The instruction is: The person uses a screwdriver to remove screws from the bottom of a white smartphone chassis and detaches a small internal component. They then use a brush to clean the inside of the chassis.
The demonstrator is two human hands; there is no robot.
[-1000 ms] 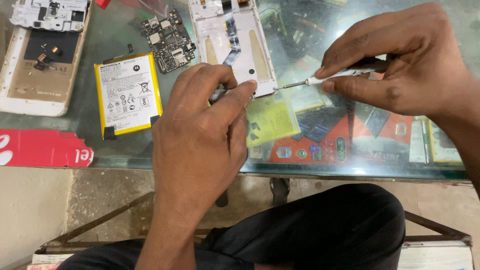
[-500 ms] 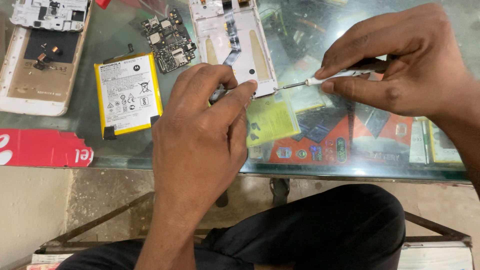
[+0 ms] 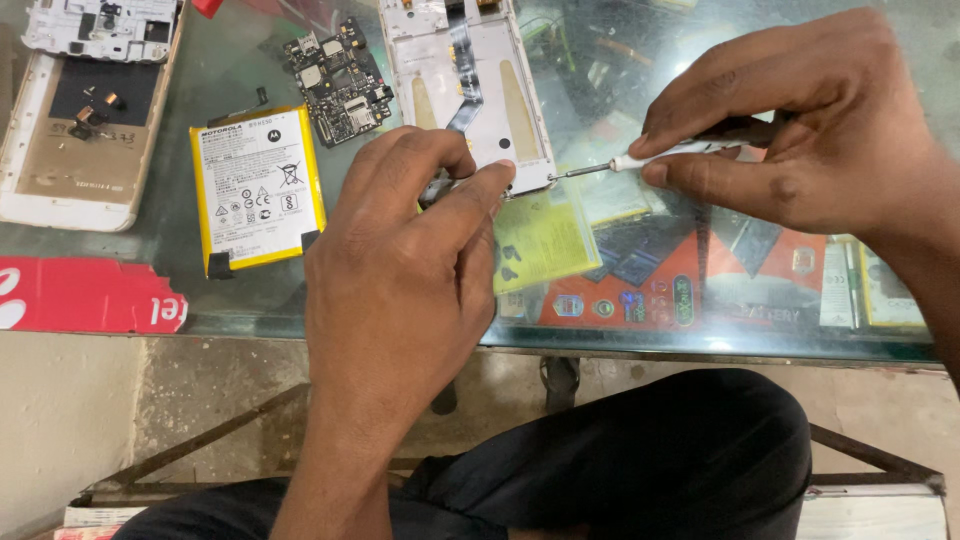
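**Two hands on an opened phone frame**

Two bare hands meet at the lower right corner of a white phone frame (image 3: 470, 95), which lies flat on a glass table top (image 3: 180, 270) with its inner side up and a dark flex ribbon running down its middle. The left hand (image 3: 400, 290) has its fingers pressed together against that near corner, thumb and forefinger pinching at the edge — whether a small part sits between them cannot be told. The right hand (image 3: 810, 130) is closed around a slim screwdriver (image 3: 650, 155), its white shaft and thin metal tip pointing left and reaching the same corner of the frame.

Left of the frame lies a dark green circuit board (image 3: 340, 80), and just beside it a yellow-edged battery (image 3: 258, 190) with a white label. Farther left sits a white phone back shell (image 3: 70, 150), with another white cover piece (image 3: 100, 25) above it. A red strip (image 3: 80, 295) runs along the table's near edge. Under the glass — coloured packets (image 3: 640, 270) show through.
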